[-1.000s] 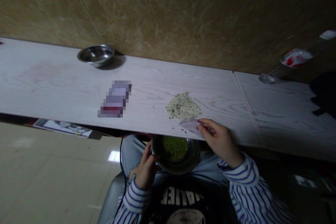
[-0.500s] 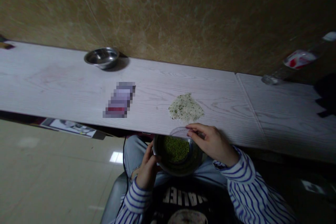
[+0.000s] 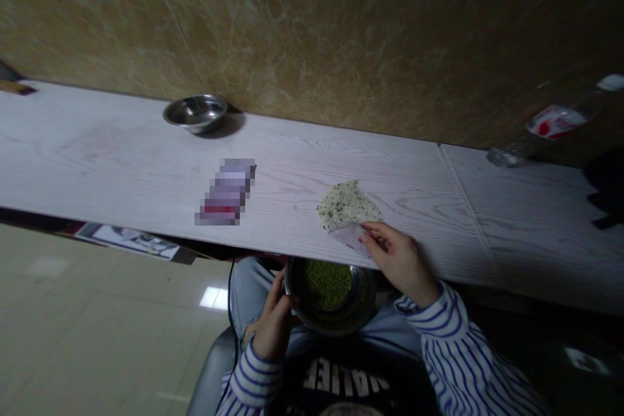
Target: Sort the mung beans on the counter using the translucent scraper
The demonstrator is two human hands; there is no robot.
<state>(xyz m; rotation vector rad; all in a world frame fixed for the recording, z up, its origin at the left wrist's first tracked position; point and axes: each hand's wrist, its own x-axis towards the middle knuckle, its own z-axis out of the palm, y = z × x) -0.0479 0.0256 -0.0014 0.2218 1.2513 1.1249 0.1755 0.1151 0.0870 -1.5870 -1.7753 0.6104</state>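
My left hand point(image 3: 276, 318) grips the left rim of a metal bowl point(image 3: 363, 302), held over my lap just below the table's front edge. Small green beans point(image 3: 327, 283), which look like mung beans, lie inside it. Between the fingers of my right hand point(image 3: 400, 257) is a thin, see-through plastic piece point(image 3: 345, 236), low over the table at the near side of a pile. That pile of white grains mixed with green beans point(image 3: 350, 203) is spread on the tabletop. The plastic piece overlaps the pile's near edge; whether it touches the grains I cannot tell.
Along the wall on the pale wooden table point(image 3: 287, 162) stands a second metal bowl point(image 3: 195, 114). A blurred-out flat object point(image 3: 227, 192) lies left of the pile. At the right are a clear plastic bottle point(image 3: 556, 122) and a dark object point(image 3: 607, 182).
My right hand has moved the plastic piece from above the bowl's far rim onto the near side of the pile. My left hand still holds the bowl. The view has shifted slightly.
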